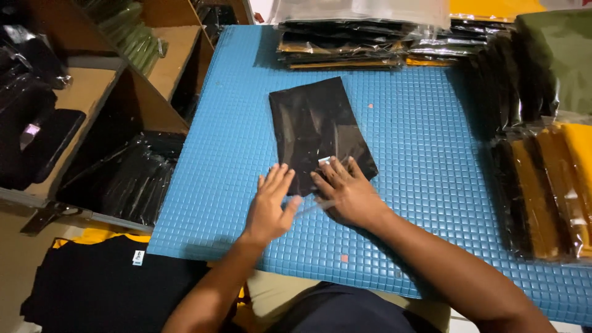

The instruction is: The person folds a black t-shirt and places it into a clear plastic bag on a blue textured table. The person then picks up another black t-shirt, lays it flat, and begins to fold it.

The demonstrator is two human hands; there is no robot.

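Observation:
A black folded garment in a clear plastic bag [317, 126] lies flat on the blue textured mat [419, 142]. My left hand [271, 203] rests palm down at the bag's near left corner, fingers spread. My right hand [345, 191] presses flat on the bag's near edge, over the clear flap. Both hands touch the bag and grip nothing.
Stacks of bagged black and yellow garments [345, 43] lie at the mat's far edge, and more [542, 185] along the right side. Wooden shelves [111, 80] with bagged black items stand to the left. A black shirt [105, 283] lies on the floor at lower left.

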